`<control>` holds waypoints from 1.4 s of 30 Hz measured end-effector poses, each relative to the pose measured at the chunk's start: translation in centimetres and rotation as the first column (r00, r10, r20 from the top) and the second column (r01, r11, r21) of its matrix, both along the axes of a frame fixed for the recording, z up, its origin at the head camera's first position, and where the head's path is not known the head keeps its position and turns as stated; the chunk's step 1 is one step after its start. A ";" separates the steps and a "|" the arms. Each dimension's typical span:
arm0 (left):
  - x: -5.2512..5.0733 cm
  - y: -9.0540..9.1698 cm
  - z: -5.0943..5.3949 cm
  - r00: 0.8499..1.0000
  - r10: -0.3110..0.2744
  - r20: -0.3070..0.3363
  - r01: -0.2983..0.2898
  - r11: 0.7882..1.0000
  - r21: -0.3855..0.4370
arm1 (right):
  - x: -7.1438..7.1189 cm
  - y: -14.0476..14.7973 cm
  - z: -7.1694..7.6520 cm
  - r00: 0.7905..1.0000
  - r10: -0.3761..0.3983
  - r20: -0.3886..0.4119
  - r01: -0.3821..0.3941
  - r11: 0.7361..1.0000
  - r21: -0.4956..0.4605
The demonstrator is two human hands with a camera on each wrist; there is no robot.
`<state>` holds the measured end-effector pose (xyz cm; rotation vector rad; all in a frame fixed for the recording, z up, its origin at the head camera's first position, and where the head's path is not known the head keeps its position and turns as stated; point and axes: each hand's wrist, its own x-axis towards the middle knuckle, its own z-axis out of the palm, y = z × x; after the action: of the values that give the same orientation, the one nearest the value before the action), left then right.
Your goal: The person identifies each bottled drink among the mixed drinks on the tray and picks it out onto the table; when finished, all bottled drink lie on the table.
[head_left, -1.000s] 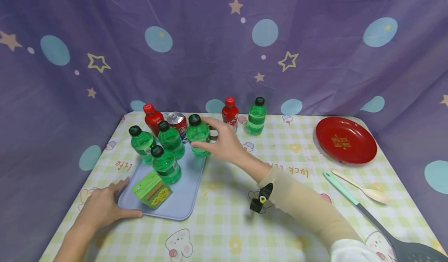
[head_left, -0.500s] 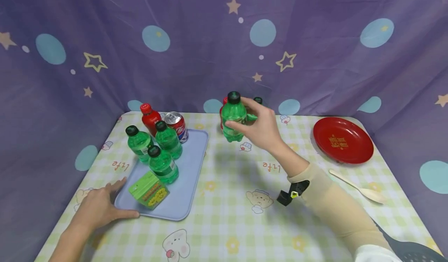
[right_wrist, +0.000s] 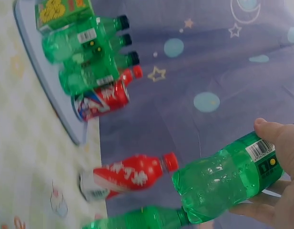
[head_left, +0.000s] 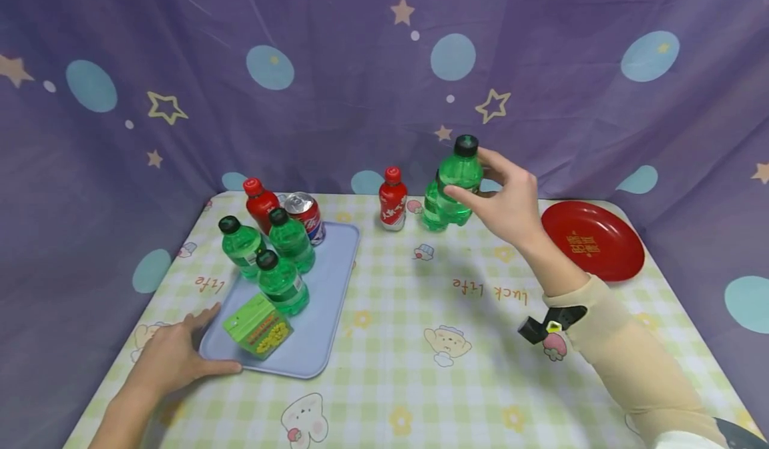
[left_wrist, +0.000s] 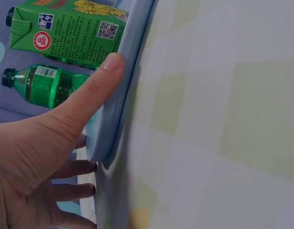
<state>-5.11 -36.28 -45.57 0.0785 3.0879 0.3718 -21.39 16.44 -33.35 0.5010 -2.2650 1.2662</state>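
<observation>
Head view: behind a green-and-white checked tablecloth (head_left: 384,395) hangs a purple star-printed curtain (head_left: 348,22); a pale-blue plastic tray (head_left: 317,329) carries a green box carton (head_left: 260,325) and three translucent green, black-capped bottles (head_left: 282,289), and the right hand (head_left: 510,202) grasps a lifted green plastic bottle (head_left: 460,179). Left wrist view: the left hand (left_wrist: 37,155) lies unclenched, its straight thumb against the tray's rim. Right wrist view: a red-and-white plastic bottle (right_wrist: 130,175) stands near the gripped one.

Tablecloth (head_left: 384,369) reads "luck life", carton (left_wrist: 70,31) bears a QR code, held bottle (right_wrist: 225,176) a barcode.
</observation>
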 end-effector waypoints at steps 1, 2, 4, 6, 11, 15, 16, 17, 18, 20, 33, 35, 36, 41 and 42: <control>0.0 0.0 0.0 1.000 0.000 0.001 0.000 1.000 -0.004 | 0.0 0.4 0.0 1.000 -0.016 0.003 0.016 1.000 0.008; 0.0 0.0 0.0 1.000 -0.001 0.000 0.001 1.000 -0.007 | -0.1 0.8 0.0 1.000 -0.028 0.004 0.028 1.000 0.012; 0.0 -0.1 0.0 1.000 -0.004 -0.001 0.004 1.000 -0.010 | -0.3 1.6 0.0 0.998 -0.054 0.014 0.053 0.998 0.015; 0.0 -0.1 0.0 1.000 -0.006 -0.003 0.006 1.000 -0.009 | -0.5 2.2 -0.1 0.996 -0.080 0.026 0.079 0.997 0.017; 0.1 0.0 0.0 1.000 -0.012 -0.004 0.012 1.000 -0.005 | -1.1 3.6 -0.9 0.987 -0.140 0.078 0.139 0.990 0.015; 0.1 0.0 -0.1 1.000 -0.023 -0.016 0.023 1.000 -0.010 | -1.6 4.5 -1.8 0.974 -0.174 0.143 0.175 0.985 0.007; 0.1 0.0 -0.1 1.000 -0.025 -0.019 0.025 1.000 -0.012 | -1.8 4.7 -2.1 0.971 -0.179 0.157 0.180 0.984 0.004; 0.1 0.0 -0.1 0.999 -0.026 -0.020 0.026 1.000 -0.013 | -1.9 4.8 -2.3 0.968 -0.183 0.172 0.185 0.983 0.002; 0.1 0.0 -0.1 0.999 -0.027 -0.020 0.027 1.000 -0.013 | -2.0 5.0 -2.6 0.964 -0.188 0.186 0.190 0.982 0.002; 0.1 0.0 0.0 0.999 -0.029 -0.023 0.028 1.000 -0.014 | -2.3 5.2 -3.0 0.958 -0.195 0.210 0.199 0.980 0.002; 0.2 0.0 0.0 0.999 -0.027 -0.018 0.027 1.000 -0.012 | -5.2 5.4 -6.4 0.939 -0.173 0.298 0.188 0.982 -0.023; 0.3 0.0 -0.1 0.999 -0.027 -0.020 0.026 1.000 -0.013 | -5.6 5.4 -7.0 0.934 -0.166 0.316 0.183 0.983 -0.023; 0.3 0.0 -0.1 0.999 -0.027 -0.023 0.027 1.000 -0.015 | -5.8 5.3 -7.2 0.932 -0.158 0.326 0.176 0.984 -0.027; 0.3 0.0 -0.1 1.000 -0.020 -0.022 0.020 1.000 -0.015 | -6.7 4.9 -8.3 0.922 -0.139 0.360 0.163 0.986 -0.036; 0.3 0.0 -0.1 1.000 -0.019 -0.021 0.019 1.000 -0.014 | -6.8 4.8 -8.5 0.921 -0.140 0.364 0.163 0.986 -0.035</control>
<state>-4.82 -36.29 -45.63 0.1115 3.1074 0.3513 -28.20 21.29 -41.81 0.0657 -2.4907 1.4404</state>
